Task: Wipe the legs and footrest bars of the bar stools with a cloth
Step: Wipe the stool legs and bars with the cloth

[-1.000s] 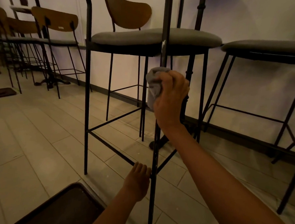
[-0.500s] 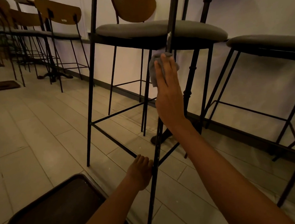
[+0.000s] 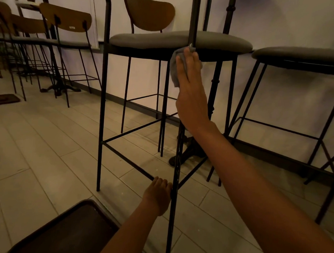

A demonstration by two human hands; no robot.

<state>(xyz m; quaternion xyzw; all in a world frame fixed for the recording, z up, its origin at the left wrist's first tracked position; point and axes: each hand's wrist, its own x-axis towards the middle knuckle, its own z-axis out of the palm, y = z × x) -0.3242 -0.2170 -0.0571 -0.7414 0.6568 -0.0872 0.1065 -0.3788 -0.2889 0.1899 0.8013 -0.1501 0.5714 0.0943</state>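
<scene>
Since a second ago our right hand [image 3: 191, 98] has slid the grey cloth [image 3: 176, 68] up the stool's near leg [image 3: 173, 193], so it's now right under the seat [image 3: 177, 40], fingers flat and pressing the cloth on. Our left hand [image 3: 158, 194] is down low, clenched around that same leg where the footrest bars [image 3: 125, 159] meet it.

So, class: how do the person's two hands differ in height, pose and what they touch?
The right hand is raised just under the seat, fingers fairly straight, pressing a grey cloth on the stool leg. The left hand is low, at footrest level, bare, curled round that leg. Both touch the same leg.
</scene>
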